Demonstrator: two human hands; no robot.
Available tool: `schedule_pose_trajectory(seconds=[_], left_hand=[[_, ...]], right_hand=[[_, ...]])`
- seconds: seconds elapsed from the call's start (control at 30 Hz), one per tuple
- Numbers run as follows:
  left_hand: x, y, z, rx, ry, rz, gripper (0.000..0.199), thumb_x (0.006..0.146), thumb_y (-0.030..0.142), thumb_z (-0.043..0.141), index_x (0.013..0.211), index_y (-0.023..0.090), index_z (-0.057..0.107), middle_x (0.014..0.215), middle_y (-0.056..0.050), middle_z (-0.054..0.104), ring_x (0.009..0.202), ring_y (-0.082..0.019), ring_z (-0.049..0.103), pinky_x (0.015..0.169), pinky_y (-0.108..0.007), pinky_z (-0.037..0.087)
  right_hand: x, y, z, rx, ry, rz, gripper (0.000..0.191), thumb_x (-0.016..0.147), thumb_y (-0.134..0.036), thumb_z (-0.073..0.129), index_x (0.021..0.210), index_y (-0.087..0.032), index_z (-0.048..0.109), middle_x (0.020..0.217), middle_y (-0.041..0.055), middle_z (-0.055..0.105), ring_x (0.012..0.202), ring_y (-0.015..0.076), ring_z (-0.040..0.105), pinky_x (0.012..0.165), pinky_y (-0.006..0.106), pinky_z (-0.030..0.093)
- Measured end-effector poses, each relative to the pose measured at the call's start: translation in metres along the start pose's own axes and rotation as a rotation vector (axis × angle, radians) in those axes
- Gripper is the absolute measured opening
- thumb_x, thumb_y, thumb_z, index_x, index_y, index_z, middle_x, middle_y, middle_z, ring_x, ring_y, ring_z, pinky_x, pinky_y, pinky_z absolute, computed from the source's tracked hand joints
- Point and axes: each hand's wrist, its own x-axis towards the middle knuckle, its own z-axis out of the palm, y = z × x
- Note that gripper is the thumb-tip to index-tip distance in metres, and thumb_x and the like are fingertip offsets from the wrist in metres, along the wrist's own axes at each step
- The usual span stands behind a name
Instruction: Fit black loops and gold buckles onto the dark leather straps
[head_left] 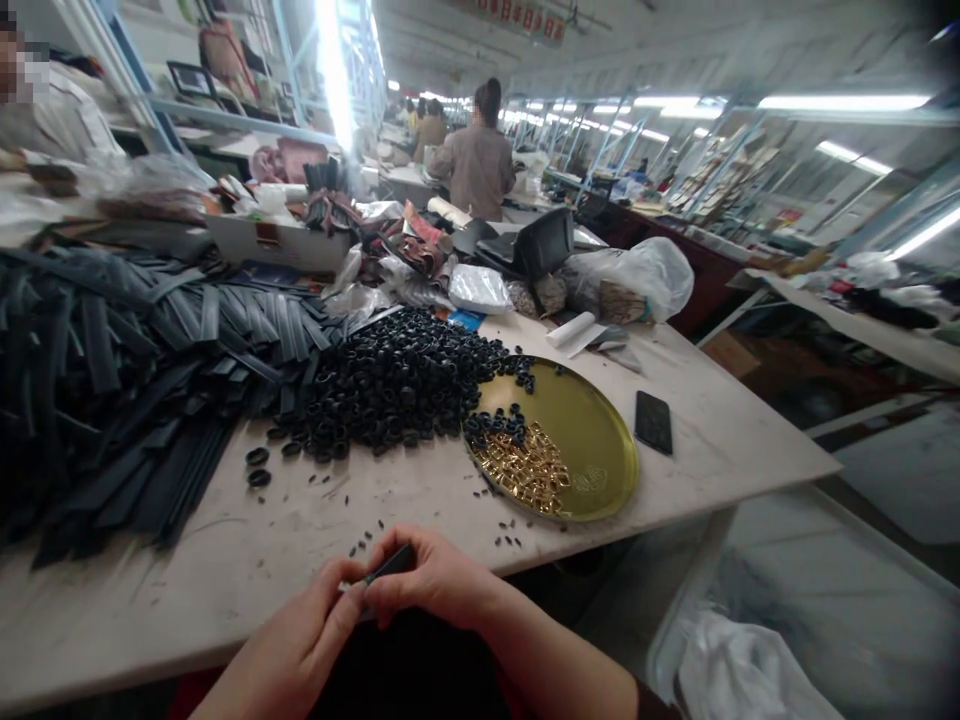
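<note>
My left hand and my right hand meet at the table's front edge, both closed on a dark strip. A small pale bit shows between the fingertips; its shape is too small to tell. Beyond the hands lies a heap of small black loops. To its left is a big pile of long black strips. A round gold tray at the right bears gold metal pieces and some black loops.
A black phone lies right of the tray. Plastic bags, scraps and a cardboard box line the table's back. A person stands farther off. White plastic is at the lower right.
</note>
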Motion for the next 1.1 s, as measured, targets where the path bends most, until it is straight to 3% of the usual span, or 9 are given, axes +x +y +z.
schedule_pose_trajectory(seconds=[0.17,0.27,0.33,0.4,0.5,0.7,0.8,0.93,1.1], left_hand=[[0.018,-0.006,0.008,-0.225,0.172,-0.057,0.041,0.073,0.055,0.048,0.092,0.02,0.057,0.06,0.001,0.055,0.063,-0.018,0.054,0.051,-0.021,0.039],[0.026,-0.009,0.009,-0.431,0.189,-0.181,0.041,0.066,0.056,0.054,0.082,0.018,0.053,0.047,0.007,0.037,0.042,-0.009,0.036,0.039,-0.018,0.023],[0.029,-0.01,0.012,-0.568,0.165,-0.243,0.04,0.065,0.056,0.054,0.078,0.018,0.05,0.044,0.01,0.028,0.038,-0.006,0.025,0.038,-0.017,0.017],[0.031,-0.009,0.016,-0.638,0.123,-0.266,0.037,0.066,0.055,0.052,0.074,0.019,0.047,0.041,0.011,0.025,0.036,-0.005,0.02,0.038,-0.017,0.014],[0.033,-0.008,0.023,-0.63,0.075,-0.234,0.034,0.067,0.053,0.05,0.07,0.019,0.043,0.038,0.012,0.026,0.036,-0.005,0.019,0.037,-0.016,0.013],[0.022,-0.011,0.025,-0.431,0.029,-0.167,0.026,0.075,0.045,0.041,0.069,0.019,0.043,0.041,0.008,0.041,0.033,-0.006,0.026,0.035,-0.018,0.018],[0.016,-0.009,0.024,-0.343,0.042,-0.12,0.024,0.079,0.04,0.038,0.071,0.019,0.046,0.051,0.005,0.05,0.036,-0.007,0.033,0.037,-0.019,0.023],[0.01,0.003,0.019,-0.281,0.157,-0.03,0.032,0.082,0.043,0.039,0.064,0.018,0.048,0.052,0.006,0.043,0.042,-0.008,0.033,0.042,-0.02,0.026],[-0.005,0.014,0.013,-0.284,0.213,0.08,0.032,0.084,0.04,0.04,0.063,0.017,0.049,0.056,0.005,0.041,0.055,-0.01,0.039,0.054,-0.021,0.031]], right_hand=[[-0.005,-0.016,-0.019,-0.263,0.158,-0.173,0.036,0.064,-0.039,0.069,0.089,-0.019,0.053,0.071,-0.0027,0.057,0.06,0.0109,0.054,0.059,0.025,0.043],[-0.015,-0.045,-0.063,-0.873,0.59,-0.369,0.014,0.079,-0.032,0.055,0.083,-0.019,0.056,0.079,0.0022,0.058,0.073,0.0143,0.054,0.068,0.027,0.041],[-0.018,-0.063,-0.095,-1.278,0.833,-0.32,0.015,0.084,-0.026,0.047,0.08,-0.018,0.058,0.083,0.0054,0.059,0.078,0.0162,0.054,0.072,0.029,0.038],[-0.016,-0.073,-0.118,-1.533,0.899,-0.151,0.015,0.083,-0.027,0.049,0.077,-0.017,0.059,0.085,0.0079,0.061,0.08,0.0183,0.056,0.071,0.029,0.037],[-0.006,-0.076,-0.133,-1.62,0.9,-0.031,0.012,0.078,-0.028,0.056,0.075,-0.017,0.059,0.084,0.0092,0.062,0.078,0.0203,0.058,0.066,0.028,0.036],[-0.002,-0.075,-0.134,-1.505,0.884,-0.112,0.007,0.073,-0.02,0.056,0.067,-0.018,0.053,0.074,0.005,0.06,0.07,0.0178,0.055,0.061,0.027,0.035],[-0.01,-0.075,-0.116,-1.391,0.844,-0.223,0.008,0.076,-0.021,0.051,0.069,-0.019,0.05,0.07,0.0016,0.057,0.067,0.0151,0.053,0.06,0.026,0.036],[-0.016,-0.064,-0.064,-0.608,0.456,-0.384,0.018,0.073,-0.035,0.06,0.072,-0.02,0.05,0.062,-0.0035,0.052,0.057,0.0111,0.049,0.056,0.024,0.039],[-0.01,-0.036,-0.002,0.066,0.224,-0.173,0.03,0.059,-0.036,0.074,0.072,-0.018,0.055,0.06,-0.0055,0.052,0.048,0.0053,0.045,0.05,0.02,0.036]])
